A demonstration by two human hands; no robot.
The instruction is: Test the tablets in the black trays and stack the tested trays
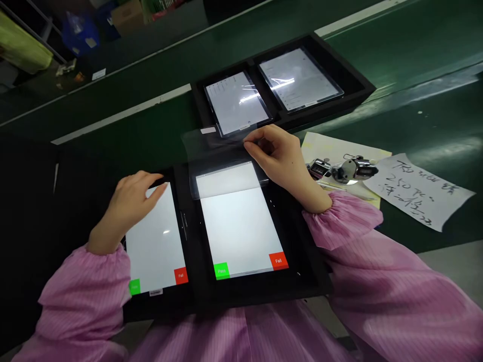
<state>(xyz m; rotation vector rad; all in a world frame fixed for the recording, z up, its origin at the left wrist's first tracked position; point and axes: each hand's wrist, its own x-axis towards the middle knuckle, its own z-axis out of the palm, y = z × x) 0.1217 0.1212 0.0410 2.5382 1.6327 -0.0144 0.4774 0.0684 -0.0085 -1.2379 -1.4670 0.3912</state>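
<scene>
Film, seemingly half-peeled, hangs over the top edge of the right tablet, pinched in my right hand, while my open left hand presses the left tablet; I'd pull it low and evenly.

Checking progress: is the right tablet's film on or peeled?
Partly lifted: the right hand holds the film raised off the tablet top.

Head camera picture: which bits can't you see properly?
Head view:
Left tablet: top corner hidden under the left hand.
Right tablet: top edge hazy behind the clear film the right hand pinches.
Paper note: handwriting too small to read.
Far tablets: glare washes out their screens.
</scene>
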